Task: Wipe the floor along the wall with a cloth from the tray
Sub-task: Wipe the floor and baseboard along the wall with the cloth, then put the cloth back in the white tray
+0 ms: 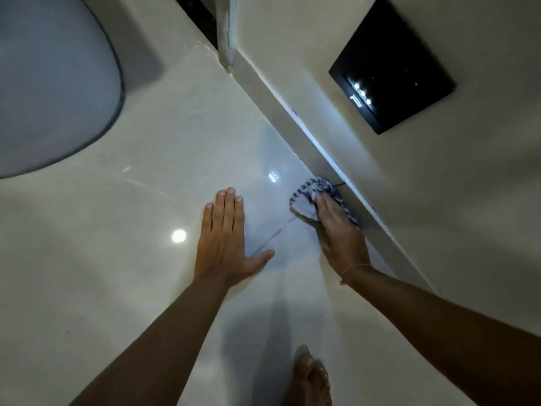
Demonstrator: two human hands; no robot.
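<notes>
A blue-and-white patterned cloth [310, 190] lies on the glossy pale tiled floor [164, 148], right against the skirting board [295, 136] at the foot of the wall [424, 200]. My right hand [339, 232] presses down on the cloth, fingers over its near part, beside the skirting. To its left, my left hand [225, 238] rests flat on the floor with fingers together and thumb out, holding nothing. No tray is in view.
A large grey rounded object [55, 83] sits on the floor at the upper left. A black glossy panel [392, 65] is mounted on the wall. A door-frame post [227, 33] stands at the far end of the skirting. A bare foot [310, 379] is at the bottom.
</notes>
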